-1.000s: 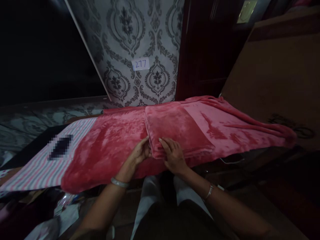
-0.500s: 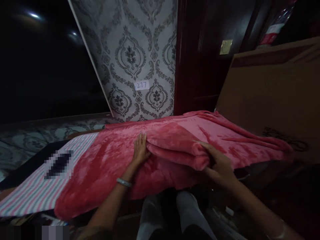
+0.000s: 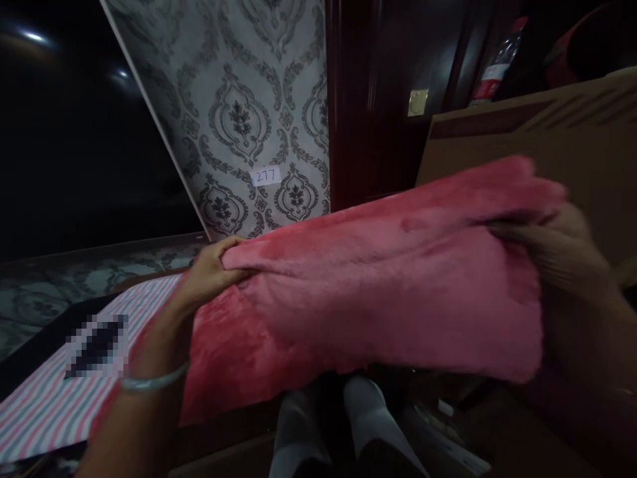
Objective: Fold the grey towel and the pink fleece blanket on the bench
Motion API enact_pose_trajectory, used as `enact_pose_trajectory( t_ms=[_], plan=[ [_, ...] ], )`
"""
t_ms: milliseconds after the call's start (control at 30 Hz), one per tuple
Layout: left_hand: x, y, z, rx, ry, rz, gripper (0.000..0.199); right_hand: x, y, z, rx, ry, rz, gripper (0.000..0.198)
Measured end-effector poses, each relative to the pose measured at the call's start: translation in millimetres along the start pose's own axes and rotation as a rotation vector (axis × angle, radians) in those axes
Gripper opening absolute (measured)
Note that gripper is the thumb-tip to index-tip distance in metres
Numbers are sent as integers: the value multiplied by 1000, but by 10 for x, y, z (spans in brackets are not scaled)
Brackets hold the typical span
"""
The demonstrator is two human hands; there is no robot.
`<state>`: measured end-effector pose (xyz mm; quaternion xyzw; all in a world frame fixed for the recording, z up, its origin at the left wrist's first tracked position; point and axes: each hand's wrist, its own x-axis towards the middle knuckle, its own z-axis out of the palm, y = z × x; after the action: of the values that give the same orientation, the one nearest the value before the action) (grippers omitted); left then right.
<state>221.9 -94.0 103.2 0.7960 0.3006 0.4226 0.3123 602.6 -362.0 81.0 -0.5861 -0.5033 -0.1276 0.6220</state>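
A plush pink-red blanket (image 3: 378, 285) is stretched between my two hands, lifted off the surface and hanging in a broad fold toward me. My left hand (image 3: 212, 269), a pale bracelet on its wrist, is closed on the blanket's left part. At the right, my right hand (image 3: 557, 249) grips a bunched upper corner; some of its fingers are hidden in the fabric. Darker red plush shows below and behind the lifted fold. Beside it on the left lies a striped pink, white and grey cloth (image 3: 54, 405).
A dark screen (image 3: 89, 133) stands at the left before patterned wallpaper (image 3: 239, 119) with a paper label (image 3: 266, 175). At right, a large cardboard box (image 3: 478, 149) stands by a dark red door panel (image 3: 378, 99); a bottle (image 3: 497, 63) rises behind the box.
The left hand, earlier flat on the blanket, now grips it. Both hands have lifted and spread apart, pulling the folded roll into a wide hanging stretch. The view has shifted slightly right.
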Motion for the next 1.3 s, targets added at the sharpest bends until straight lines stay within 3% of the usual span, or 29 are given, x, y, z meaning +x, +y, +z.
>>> enact_pose_trajectory(
  t_ms=[67, 167, 267, 367, 467, 533, 567, 700, 800, 867, 933, 1000, 1067, 1200, 1300],
  plan=[
    [109, 149, -216, 117, -94, -26, 43, 193, 170, 232, 276, -62, 152, 31],
    [272, 268, -423, 274, -160, -64, 38, 483, 428, 712, 501, -154, 231, 29],
    [377, 411, -617, 438, -41, 55, 31, 793, 520, 1079, 539, -150, 123, 31],
    [334, 461, -786, 705, 126, 360, 34, 965, 505, 1209, 470, -81, -67, 37],
    [62, 119, -752, 930, 242, 566, 34, 717, 644, 1248, 261, -7, -225, 36],
    [-273, -355, -558, 1009, 230, 583, 31, 255, 885, 1297, 109, -15, -294, 33],
    [-482, -633, -422, 1004, 165, 569, 27, -42, 1033, 1323, 56, -65, -301, 32],
    [-1391, -1603, 94, 800, -112, 430, 31, -1234, 1542, 1323, 0, -423, -153, 42],
    [-1803, -1894, 194, 619, -4, 321, 30, -1665, 1664, 1204, 63, -449, 39, 51],
    [-1866, -1882, 151, 485, 131, 142, 31, -1708, 1642, 1133, 155, -349, 208, 46],
    [-1812, -1772, 106, 330, 238, -131, 46, -1667, 1584, 1110, 276, -258, 391, 40],
    [-1709, -1631, 106, 170, 275, -415, 66, -1629, 1517, 1139, 363, -213, 549, 43],
    [-1608, -1515, 152, 64, 251, -580, 79, -1625, 1452, 1198, 368, -222, 646, 47],
    [-1501, -1463, 285, 88, 231, -606, 89, -1647, 1323, 1281, 265, -198, 591, 47],
    [-1533, -1537, 365, 59, 330, -568, 87, -1642, 1228, 1258, 182, -99, 464, 42]
  ],
)
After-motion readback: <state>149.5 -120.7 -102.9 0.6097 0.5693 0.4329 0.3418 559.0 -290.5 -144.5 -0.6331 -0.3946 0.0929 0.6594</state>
